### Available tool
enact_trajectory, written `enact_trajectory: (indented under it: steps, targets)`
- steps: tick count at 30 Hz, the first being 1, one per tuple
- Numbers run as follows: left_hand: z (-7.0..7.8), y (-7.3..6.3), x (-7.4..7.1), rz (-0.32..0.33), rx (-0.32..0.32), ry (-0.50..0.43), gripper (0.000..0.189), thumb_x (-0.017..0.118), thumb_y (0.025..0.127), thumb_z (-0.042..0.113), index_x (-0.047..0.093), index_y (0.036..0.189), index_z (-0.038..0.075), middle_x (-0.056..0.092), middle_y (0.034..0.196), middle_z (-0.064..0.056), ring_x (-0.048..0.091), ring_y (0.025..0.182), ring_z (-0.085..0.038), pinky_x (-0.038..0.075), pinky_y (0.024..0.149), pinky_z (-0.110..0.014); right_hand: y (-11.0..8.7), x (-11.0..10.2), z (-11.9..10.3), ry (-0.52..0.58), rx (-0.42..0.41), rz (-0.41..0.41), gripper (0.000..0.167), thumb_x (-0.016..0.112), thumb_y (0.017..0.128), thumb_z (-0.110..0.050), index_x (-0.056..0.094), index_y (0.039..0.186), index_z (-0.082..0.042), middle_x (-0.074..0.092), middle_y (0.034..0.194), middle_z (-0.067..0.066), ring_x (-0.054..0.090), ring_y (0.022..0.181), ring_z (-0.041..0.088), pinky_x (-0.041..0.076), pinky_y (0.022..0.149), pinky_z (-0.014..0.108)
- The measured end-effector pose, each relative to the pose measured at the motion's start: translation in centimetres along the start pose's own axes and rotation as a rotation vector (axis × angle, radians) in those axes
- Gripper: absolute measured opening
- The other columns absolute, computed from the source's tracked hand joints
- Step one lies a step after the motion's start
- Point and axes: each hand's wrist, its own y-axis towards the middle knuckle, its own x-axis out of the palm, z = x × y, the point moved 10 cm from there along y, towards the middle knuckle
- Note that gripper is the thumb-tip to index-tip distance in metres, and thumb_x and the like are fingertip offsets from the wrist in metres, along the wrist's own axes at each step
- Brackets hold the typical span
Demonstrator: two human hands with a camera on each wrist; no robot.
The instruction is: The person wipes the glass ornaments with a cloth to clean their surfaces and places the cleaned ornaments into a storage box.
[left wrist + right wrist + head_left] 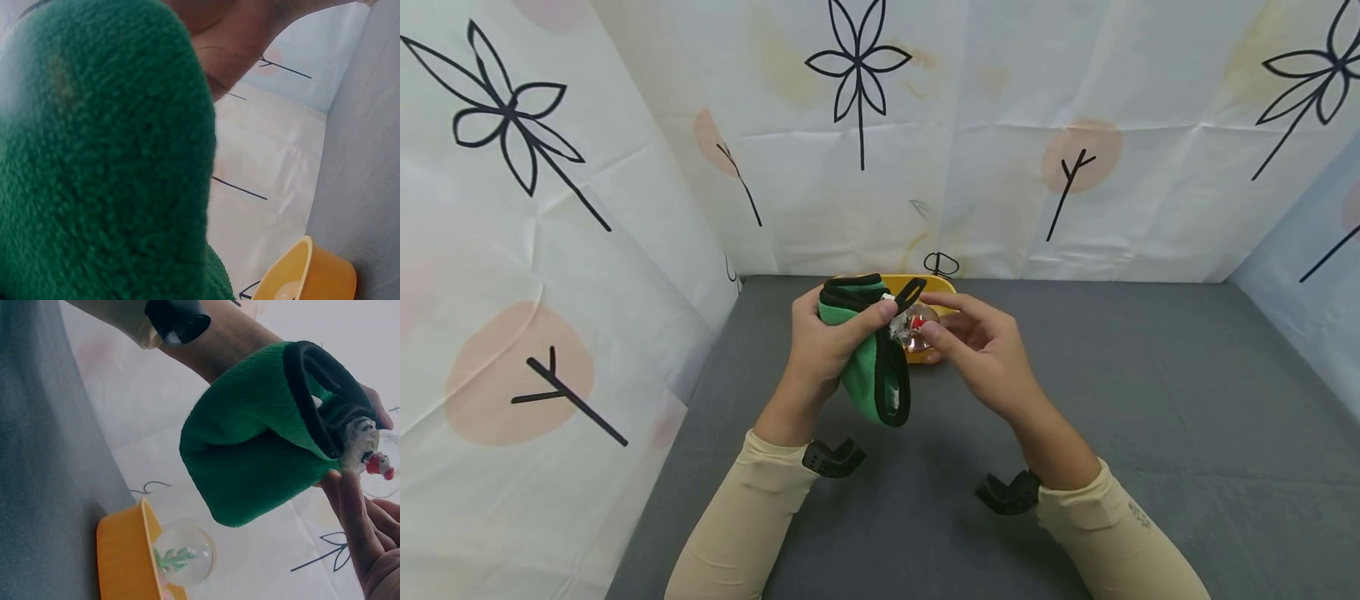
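My left hand [822, 346] grips a folded green fleecy cloth [863, 377] with black edging and a black loop, thumb on top. The cloth fills much of the left wrist view. My right hand [992, 354] holds a small clear ball [916, 327] between thumb and fingers. Inside the ball sits a little red and white figure [379, 464]. In the right wrist view, the ball's whitish, clear part lies against the cloth's black edge. The cloth hides some of my left fingers.
Behind my hands stands a yellow container [119, 556] on the grey table [1150, 400]. It holds another clear ball [190, 562] with a green plant-like shape inside. Patterned white cloth walls [985, 167] rise at the back and sides.
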Motion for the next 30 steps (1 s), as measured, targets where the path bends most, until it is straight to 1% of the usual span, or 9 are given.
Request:
enact_trajectory:
  steps: [2, 5, 8, 12, 15, 19, 21, 24, 30]
  targets:
    - [0.0, 0.0, 0.0, 0.006, 0.004, -0.002, 0.033, 0.089, 0.084, 0.015, 0.075, 0.111, 0.001, 0.078, 0.098, -0.013, 0.077, 0.079, -0.023, 0.068, 0.070, -0.039, 0.0, 0.0, 0.4, -0.010, 0.054, -0.007, 0.030, 0.069, 0.104, -0.011, 0.070, 0.131, 0.002, 0.078, 0.107, 0.022, 0.079, 0.081, 0.019, 0.068, 0.069, 0.038]
    - [0.0, 0.1, 0.1, -0.001, 0.008, -0.002, 0.033, 0.090, 0.084, 0.015, 0.075, 0.110, 0.000, 0.078, 0.098, -0.013, 0.076, 0.079, -0.023, 0.068, 0.069, -0.039, 0.1, 0.0, 0.6, -0.008, 0.088, -0.024, 0.027, 0.068, 0.105, -0.014, 0.072, 0.126, 0.003, 0.078, 0.105, 0.024, 0.079, 0.078, 0.020, 0.067, 0.067, 0.041]
    - [-0.1, 0.1, 0.2, -0.009, 0.002, -0.005, 0.033, 0.089, 0.084, 0.014, 0.074, 0.111, 0.001, 0.077, 0.098, -0.013, 0.077, 0.080, -0.023, 0.068, 0.069, -0.039, 0.1, 0.1, 0.5, 0.003, 0.086, -0.035, 0.026, 0.070, 0.104, -0.012, 0.073, 0.124, 0.004, 0.079, 0.104, 0.018, 0.079, 0.080, 0.019, 0.068, 0.069, 0.043]
    - [-0.3, 0.0, 0.2, -0.018, -0.024, -0.010, 0.035, 0.088, 0.085, 0.012, 0.073, 0.114, 0.002, 0.076, 0.100, -0.013, 0.077, 0.083, -0.023, 0.068, 0.071, -0.039, 0.1, 0.0, 0.5, -0.004, 0.074, -0.041, 0.025, 0.072, 0.101, -0.008, 0.072, 0.123, 0.005, 0.080, 0.101, 0.005, 0.078, 0.080, 0.017, 0.068, 0.072, 0.038]
    - [-0.5, 0.0, 0.3, -0.030, -0.037, -0.013, 0.037, 0.088, 0.085, 0.011, 0.071, 0.116, 0.002, 0.075, 0.101, -0.013, 0.076, 0.084, -0.023, 0.068, 0.072, -0.040, 0.1, 0.0, 0.3, -0.024, 0.052, -0.042, 0.028, 0.075, 0.099, -0.006, 0.072, 0.125, 0.005, 0.079, 0.100, 0.006, 0.077, 0.081, 0.018, 0.067, 0.075, 0.034]
    - [-0.7, 0.0, 0.3, -0.041, -0.045, -0.004, 0.038, 0.088, 0.085, 0.012, 0.070, 0.117, 0.002, 0.074, 0.103, -0.015, 0.076, 0.084, -0.025, 0.068, 0.074, -0.042, 0.0, 0.0, -0.2, -0.056, -0.011, -0.039, 0.034, 0.077, 0.095, 0.001, 0.069, 0.128, 0.006, 0.076, 0.103, 0.018, 0.077, 0.086, 0.016, 0.067, 0.082, 0.030]
    - [-0.7, 0.0, 0.3, -0.040, -0.050, 0.004, 0.039, 0.088, 0.085, 0.013, 0.070, 0.118, 0.003, 0.073, 0.104, -0.015, 0.076, 0.086, -0.026, 0.068, 0.075, -0.042, 0.0, 0.0, -0.5, -0.080, -0.045, -0.031, 0.037, 0.078, 0.093, 0.005, 0.069, 0.129, 0.005, 0.075, 0.104, 0.020, 0.076, 0.088, 0.013, 0.066, 0.084, 0.028]
    - [-0.8, 0.1, 0.4, -0.032, -0.057, 0.015, 0.041, 0.089, 0.085, 0.014, 0.070, 0.120, 0.004, 0.074, 0.105, -0.014, 0.076, 0.088, -0.026, 0.068, 0.076, -0.041, 0.0, 0.0, -0.9, -0.112, -0.096, -0.025, 0.045, 0.079, 0.089, 0.010, 0.069, 0.132, 0.003, 0.076, 0.105, 0.019, 0.076, 0.093, 0.012, 0.065, 0.087, 0.028]
    - [-0.9, 0.1, 0.2, -0.013, -0.060, 0.033, 0.041, 0.090, 0.086, 0.019, 0.070, 0.119, 0.005, 0.075, 0.105, -0.015, 0.077, 0.088, -0.028, 0.068, 0.077, -0.042, -0.1, 0.2, -1.8, -0.150, -0.195, -0.031, 0.053, 0.082, 0.084, 0.014, 0.071, 0.134, 0.000, 0.074, 0.110, 0.015, 0.068, 0.100, 0.019, 0.065, 0.090, 0.029]
